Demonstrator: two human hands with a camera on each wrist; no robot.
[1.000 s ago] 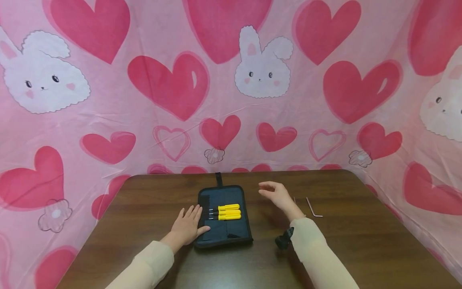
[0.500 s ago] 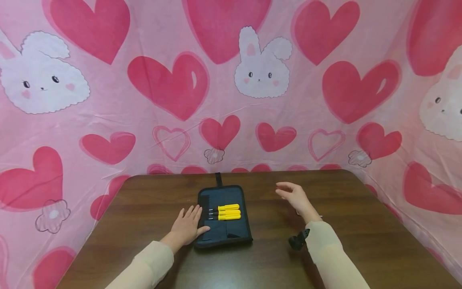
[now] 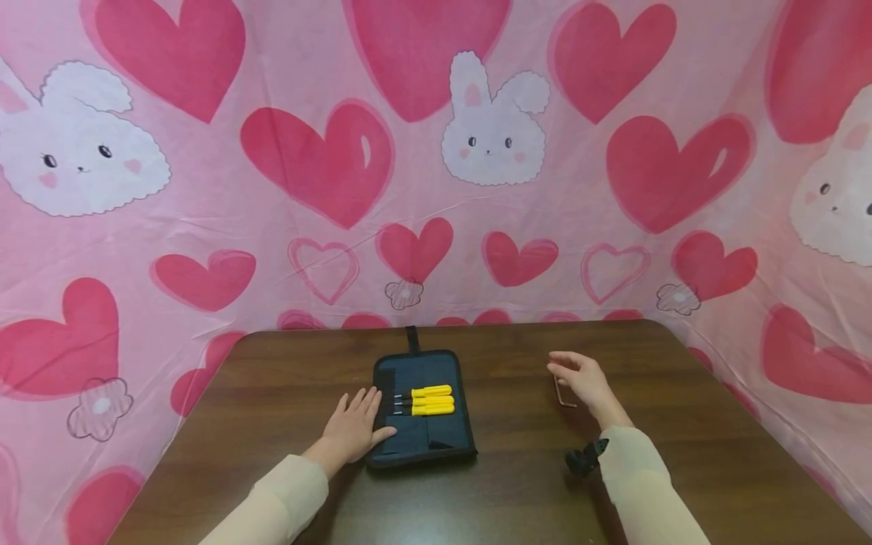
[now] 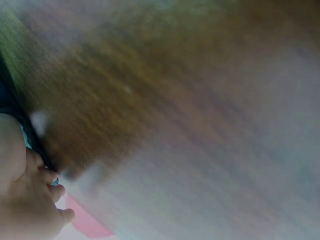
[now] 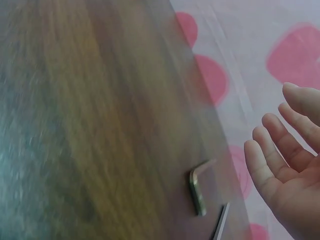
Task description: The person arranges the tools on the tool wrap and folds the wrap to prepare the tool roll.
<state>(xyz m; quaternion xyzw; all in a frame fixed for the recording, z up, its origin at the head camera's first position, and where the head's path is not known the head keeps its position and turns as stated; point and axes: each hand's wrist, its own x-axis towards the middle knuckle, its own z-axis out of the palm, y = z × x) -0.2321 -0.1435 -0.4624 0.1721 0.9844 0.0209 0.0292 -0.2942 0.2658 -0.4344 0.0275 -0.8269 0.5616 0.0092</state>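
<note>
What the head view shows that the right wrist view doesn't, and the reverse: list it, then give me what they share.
Only the head view: the black case, the yellow-handled tools on it, the left hand at its edge, and rabbits printed on the backdrop.

Only the right wrist view: a second metal rod, cut off by the bottom edge.

Both: the right hand, an L-shaped metal rod, the wooden table and the pink backdrop.
</note>
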